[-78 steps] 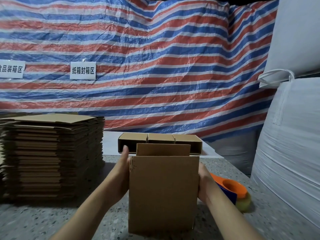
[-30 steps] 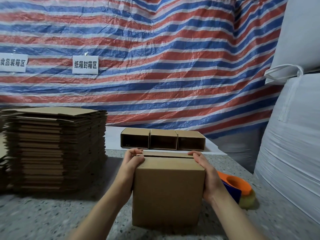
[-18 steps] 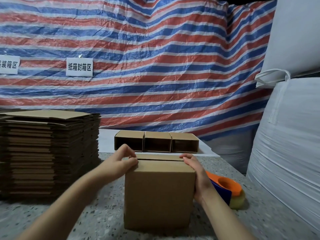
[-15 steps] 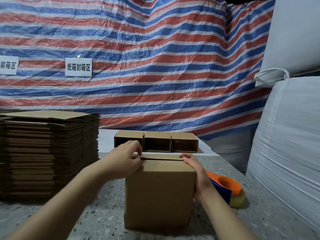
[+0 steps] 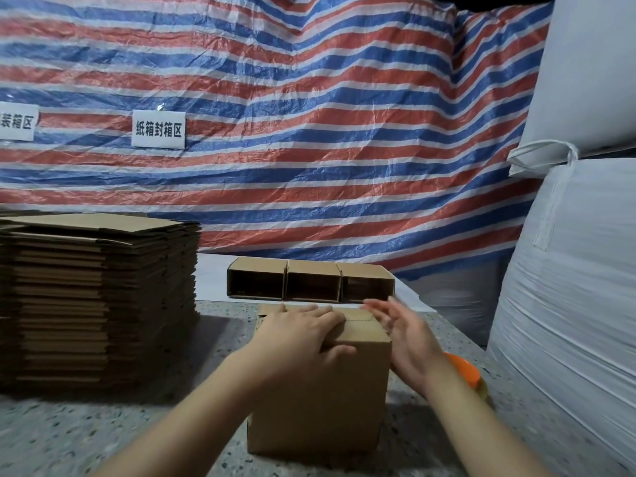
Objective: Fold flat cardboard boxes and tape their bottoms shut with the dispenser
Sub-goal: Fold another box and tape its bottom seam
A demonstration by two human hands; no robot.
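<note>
We see a cardboard box (image 5: 318, 401) standing upright on the speckled table (image 5: 103, 432), closest to us. Our left hand (image 5: 303, 333) lies palm down across its folded top flaps, fingers nearly straight and pressing, thumb over the front edge. Our right hand (image 5: 409, 342) hovers just beside the box's right edge, blurred, fingers spread and holding nothing. Behind that wrist, an orange tape dispenser (image 5: 463, 373) peeks out. Left stands a stack of flat boxes (image 5: 96, 297). Farther back, three folded boxes (image 5: 311, 280) sit in a row. On the striped tarp (image 5: 309, 132), a label (image 5: 158, 129) reads 纸箱封箱区.
</note>
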